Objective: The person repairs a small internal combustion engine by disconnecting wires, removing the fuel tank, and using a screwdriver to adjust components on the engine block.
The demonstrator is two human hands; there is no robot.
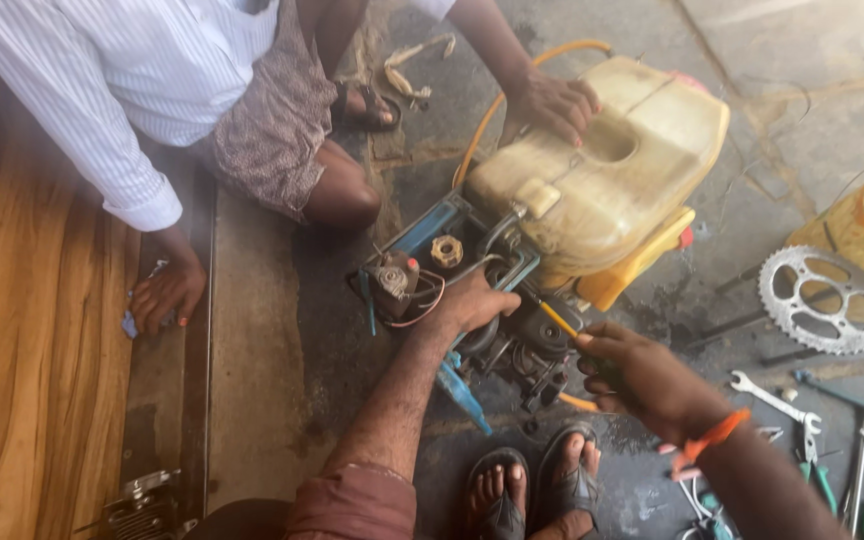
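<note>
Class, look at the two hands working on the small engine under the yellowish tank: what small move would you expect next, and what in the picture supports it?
Probably the right hand eases the yellow-handled screwdriver a little further into the engine, since its tip already points there. The left hand rests on the engine, steadying it, and another person's hand holds the tank above.

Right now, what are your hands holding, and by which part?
The right hand grips a screwdriver by its handle end, shaft pointing into the engine. The left hand rests on the engine frame; a closed grip cannot be told.
</note>
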